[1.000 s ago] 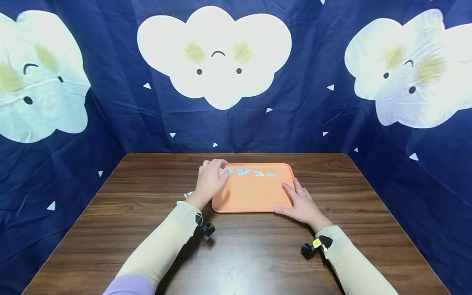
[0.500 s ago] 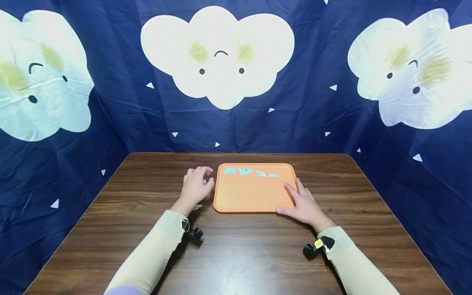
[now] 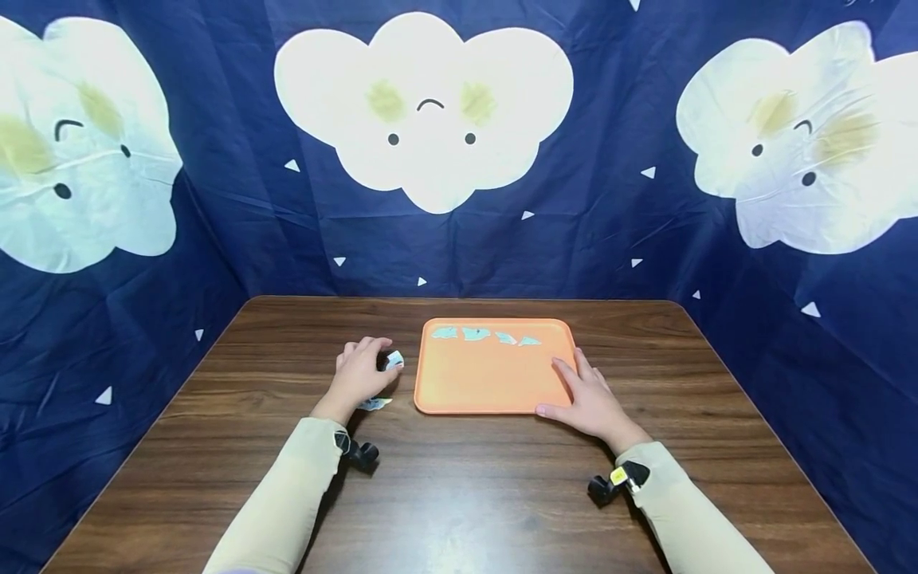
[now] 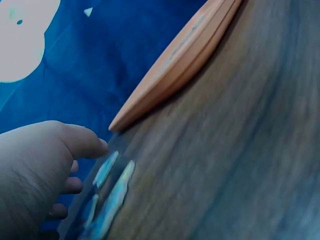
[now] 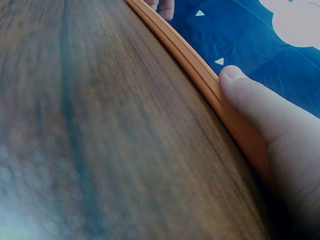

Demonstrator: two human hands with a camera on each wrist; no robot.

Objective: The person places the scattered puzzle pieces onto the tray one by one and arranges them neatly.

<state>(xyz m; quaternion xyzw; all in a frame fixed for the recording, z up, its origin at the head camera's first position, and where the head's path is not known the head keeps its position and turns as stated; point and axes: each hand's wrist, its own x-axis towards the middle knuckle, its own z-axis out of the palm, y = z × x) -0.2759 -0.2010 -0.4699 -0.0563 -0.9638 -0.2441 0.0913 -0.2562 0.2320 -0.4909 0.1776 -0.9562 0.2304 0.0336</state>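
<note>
My left hand (image 3: 357,373) hovers low over the table left of the tray, thumb and fingers apart. Flat, irregular pale-blue pieces lie under and beside it: one piece (image 3: 394,360) by the fingertips, another piece (image 3: 374,404) nearer the wrist. The left wrist view shows the thumb close to a blue piece (image 4: 106,169), with a longer piece (image 4: 115,200) alongside; contact cannot be told. My right hand (image 3: 591,401) rests, fingers spread, on the near right corner of the orange tray (image 3: 488,379). In the right wrist view its thumb (image 5: 250,95) touches the rim.
Several similar pale-blue pieces (image 3: 475,334) lie in a row along the tray's far side. The brown wooden table (image 3: 459,470) is bounded by a dark blue cloth (image 3: 610,239) with white clouds at the back and sides.
My left hand has moved from the tray's far left corner, leftward and toward me, to the loose pieces on the table. The right hand has stayed at the tray's corner.
</note>
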